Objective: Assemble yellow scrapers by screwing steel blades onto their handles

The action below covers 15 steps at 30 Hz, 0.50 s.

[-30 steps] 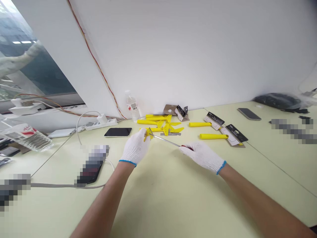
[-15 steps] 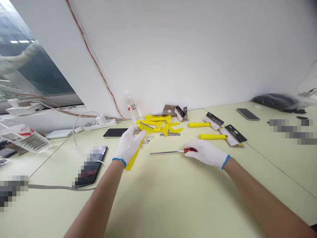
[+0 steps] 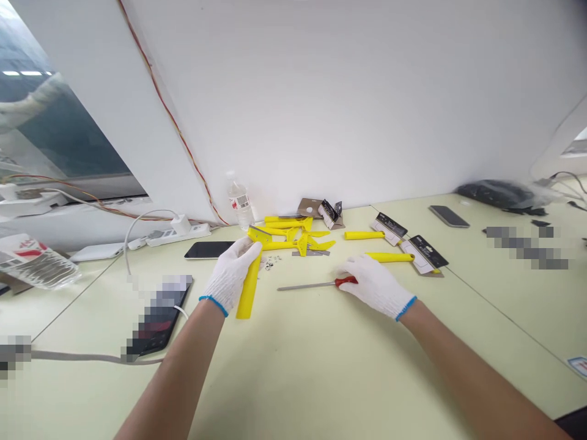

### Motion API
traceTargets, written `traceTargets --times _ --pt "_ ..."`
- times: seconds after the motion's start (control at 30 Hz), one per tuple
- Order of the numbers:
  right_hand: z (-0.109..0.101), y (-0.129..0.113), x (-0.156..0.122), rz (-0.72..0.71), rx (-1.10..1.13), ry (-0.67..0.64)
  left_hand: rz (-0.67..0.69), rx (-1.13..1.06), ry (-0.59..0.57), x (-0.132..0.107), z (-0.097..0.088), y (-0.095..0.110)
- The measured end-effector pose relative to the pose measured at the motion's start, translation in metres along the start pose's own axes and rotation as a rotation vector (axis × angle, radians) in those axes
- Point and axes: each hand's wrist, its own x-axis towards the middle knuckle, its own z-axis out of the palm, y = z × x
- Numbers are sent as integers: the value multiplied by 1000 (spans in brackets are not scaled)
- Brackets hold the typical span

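On the desk (image 3: pixel 293 366), the left hand (image 3: pixel 230 267) grasps a yellow scraper (image 3: pixel 248 293), its handle toward the near edge and head toward the far. The right hand (image 3: pixel 372 282) covers the red end of a screwdriver (image 3: pixel 305 286) whose shaft points to the left edge; I cannot tell if the fingers grip or merely rest. Beyond the shaft, small metal bits (image 3: pixel 271 263) lie scattered. Next come heaped yellow tools (image 3: pixel 303 245), with two carded tools (image 3: pixel 425 254) toward the right edge. A bottle (image 3: pixel 241 205) stands by the far edge.
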Motion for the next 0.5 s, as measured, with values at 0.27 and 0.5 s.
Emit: traceTargets --times 0.27,0.5 --pt "22 -113 -2 192 789 -304 -19 -131 44 -21 41 3" --pt "19 -114 21 101 912 -410 102 -112 29 -21 37 13"
